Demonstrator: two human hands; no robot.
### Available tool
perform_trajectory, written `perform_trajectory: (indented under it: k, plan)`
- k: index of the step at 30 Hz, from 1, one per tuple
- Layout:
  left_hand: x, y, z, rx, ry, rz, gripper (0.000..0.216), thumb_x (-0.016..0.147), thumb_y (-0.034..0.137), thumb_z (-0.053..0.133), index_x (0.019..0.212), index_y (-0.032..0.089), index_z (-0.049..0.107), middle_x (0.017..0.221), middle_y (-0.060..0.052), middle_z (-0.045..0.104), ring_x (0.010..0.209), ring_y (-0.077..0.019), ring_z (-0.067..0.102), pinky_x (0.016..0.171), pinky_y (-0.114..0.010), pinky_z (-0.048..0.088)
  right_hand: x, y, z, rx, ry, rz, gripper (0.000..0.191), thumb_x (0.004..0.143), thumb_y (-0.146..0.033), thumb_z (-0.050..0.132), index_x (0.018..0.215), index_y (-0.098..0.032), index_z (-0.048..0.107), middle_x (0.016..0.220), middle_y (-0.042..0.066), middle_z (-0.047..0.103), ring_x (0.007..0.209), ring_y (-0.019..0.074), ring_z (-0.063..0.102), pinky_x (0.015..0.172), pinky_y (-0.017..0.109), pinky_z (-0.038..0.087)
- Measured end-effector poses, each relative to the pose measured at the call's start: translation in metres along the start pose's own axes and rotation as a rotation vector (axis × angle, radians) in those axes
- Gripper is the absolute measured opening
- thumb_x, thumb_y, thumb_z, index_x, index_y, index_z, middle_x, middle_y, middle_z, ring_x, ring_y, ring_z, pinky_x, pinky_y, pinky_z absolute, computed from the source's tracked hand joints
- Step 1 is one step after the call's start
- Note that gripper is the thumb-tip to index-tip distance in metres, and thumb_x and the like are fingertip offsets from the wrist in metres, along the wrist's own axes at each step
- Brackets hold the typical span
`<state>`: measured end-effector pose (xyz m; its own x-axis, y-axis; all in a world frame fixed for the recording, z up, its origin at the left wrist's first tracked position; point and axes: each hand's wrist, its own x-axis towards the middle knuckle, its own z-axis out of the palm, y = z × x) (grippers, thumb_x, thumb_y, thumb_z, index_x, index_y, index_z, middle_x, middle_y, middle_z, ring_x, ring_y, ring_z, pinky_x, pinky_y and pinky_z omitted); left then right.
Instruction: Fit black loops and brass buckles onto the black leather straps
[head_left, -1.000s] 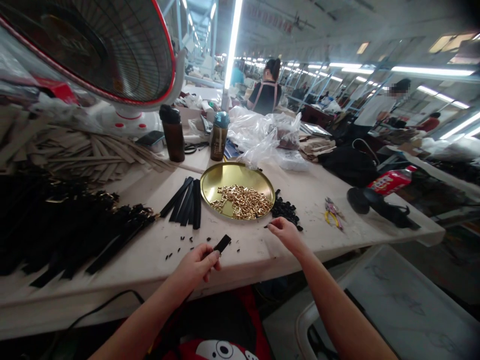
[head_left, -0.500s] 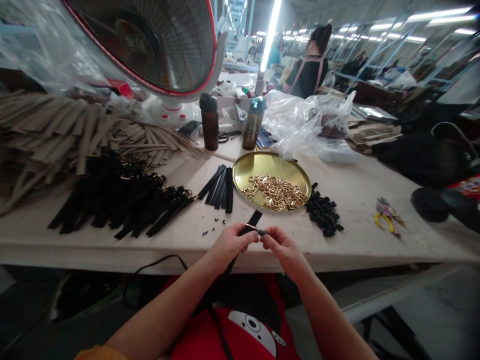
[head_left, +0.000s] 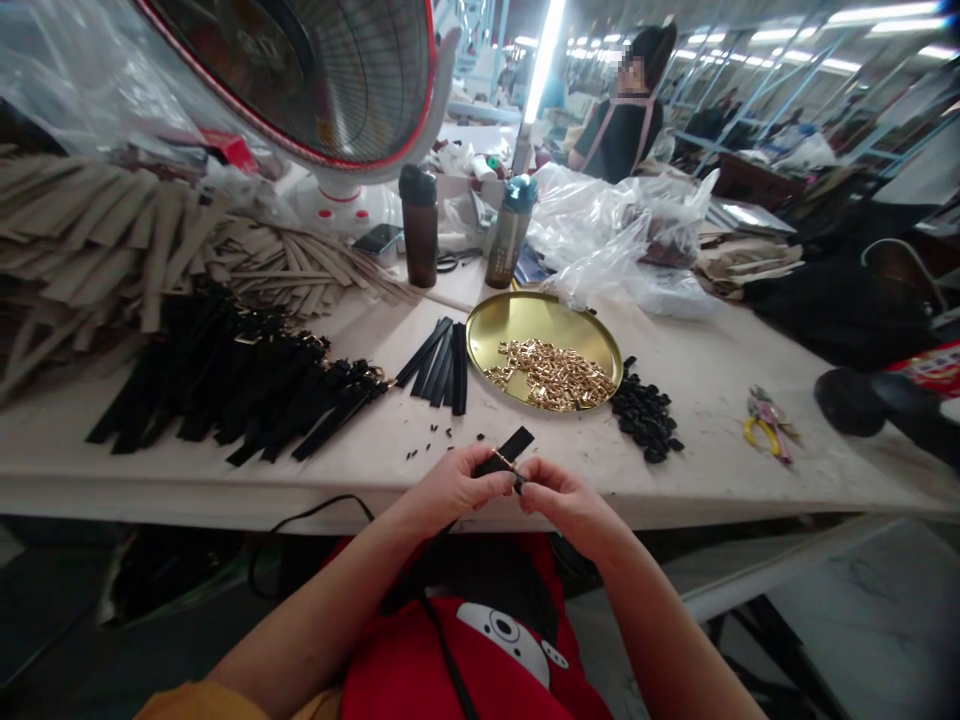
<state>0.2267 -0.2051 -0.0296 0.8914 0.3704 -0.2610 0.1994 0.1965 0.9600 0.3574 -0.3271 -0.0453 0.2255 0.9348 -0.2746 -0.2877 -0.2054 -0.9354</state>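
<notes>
My left hand [head_left: 466,484] is closed on a black strap [head_left: 517,444] that carries a small gold buckle [head_left: 503,459]. Close against it, my right hand [head_left: 553,490] pinches a small dark piece [head_left: 519,482] at the buckle; its exact form is hidden by the fingertips. Beyond the hands stands a round gold tray [head_left: 487,330] holding a heap of gold buckles [head_left: 562,375]. Small black loops [head_left: 646,415] are piled right of the tray. Several flat black straps [head_left: 442,370] lie to its left, beside a big pile of black straps with gold fittings [head_left: 225,390].
Pliers [head_left: 766,425] with yellow and pink handles lie at the right. Two bottles [head_left: 420,228], a phone [head_left: 377,240] and scissors [head_left: 459,260] stand or lie behind the tray. A large fan [head_left: 300,80] and beige strips [head_left: 90,230] occupy the left. A person [head_left: 626,110] is farther back.
The view has tilted slightly downward. My hands keep hold of the strap, whose far end now points more to the right, and my right fingertips have shifted at the buckle.
</notes>
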Motion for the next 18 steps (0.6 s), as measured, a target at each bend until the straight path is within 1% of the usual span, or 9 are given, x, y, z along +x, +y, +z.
perform_trajectory:
  k: [3, 7, 11, 13, 15, 18]
  plan:
    - [-0.005, 0.002, 0.000, 0.025, -0.019, 0.009, 0.029, 0.068, 0.039, 0.061, 0.081, 0.013, 0.058, 0.066, 0.002, 0.051, 0.059, -0.0082, 0.043, 0.053, -0.019, 0.032, -0.004, 0.003, 0.000, 0.018, -0.009, 0.011, 0.019, 0.071, -0.036, 0.065, 0.074, -0.020, 0.054, 0.067, -0.003, 0.049, 0.061, 0.0107, 0.043, 0.060, 0.023, 0.034]
    - [-0.009, 0.004, 0.000, 0.020, -0.057, -0.013, 0.029, 0.068, 0.038, 0.062, 0.083, 0.013, 0.057, 0.069, 0.002, 0.052, 0.062, -0.0090, 0.045, 0.057, -0.019, 0.034, -0.009, 0.006, 0.005, -0.013, 0.052, -0.077, 0.020, 0.069, -0.035, 0.067, 0.072, -0.020, 0.054, 0.071, -0.002, 0.052, 0.066, 0.0120, 0.046, 0.062, 0.024, 0.037]
    - [-0.011, 0.006, 0.002, -0.030, -0.079, -0.002, 0.026, 0.068, 0.033, 0.063, 0.084, 0.013, 0.055, 0.072, 0.002, 0.053, 0.065, -0.0092, 0.046, 0.060, -0.020, 0.036, -0.011, 0.006, 0.015, -0.019, 0.104, -0.129, 0.018, 0.074, -0.036, 0.063, 0.075, -0.020, 0.055, 0.063, -0.003, 0.051, 0.058, 0.0101, 0.045, 0.056, 0.023, 0.036]
    - [-0.011, 0.007, 0.003, -0.027, -0.063, 0.002, 0.025, 0.067, 0.030, 0.063, 0.083, 0.013, 0.054, 0.071, 0.002, 0.052, 0.065, -0.0092, 0.046, 0.060, -0.020, 0.036, -0.010, 0.006, 0.020, 0.003, 0.120, -0.136, 0.019, 0.075, -0.038, 0.062, 0.077, -0.020, 0.055, 0.058, -0.004, 0.049, 0.053, 0.0089, 0.043, 0.051, 0.022, 0.034]
    - [-0.012, 0.007, 0.004, -0.002, -0.037, 0.013, 0.023, 0.066, 0.028, 0.063, 0.081, 0.013, 0.054, 0.070, 0.002, 0.052, 0.065, -0.0091, 0.046, 0.061, -0.020, 0.036, -0.010, 0.007, 0.023, 0.049, 0.126, -0.110, 0.020, 0.076, -0.038, 0.061, 0.079, -0.019, 0.056, 0.056, -0.004, 0.049, 0.050, 0.0082, 0.042, 0.049, 0.021, 0.033]
    - [-0.015, 0.005, 0.006, 0.038, 0.022, 0.030, 0.021, 0.065, 0.027, 0.062, 0.080, 0.013, 0.054, 0.071, 0.002, 0.054, 0.066, -0.0096, 0.048, 0.062, -0.020, 0.037, -0.013, 0.011, 0.023, 0.134, 0.105, -0.045, 0.020, 0.076, -0.037, 0.062, 0.083, -0.019, 0.058, 0.062, -0.002, 0.055, 0.053, 0.0086, 0.047, 0.052, 0.022, 0.038]
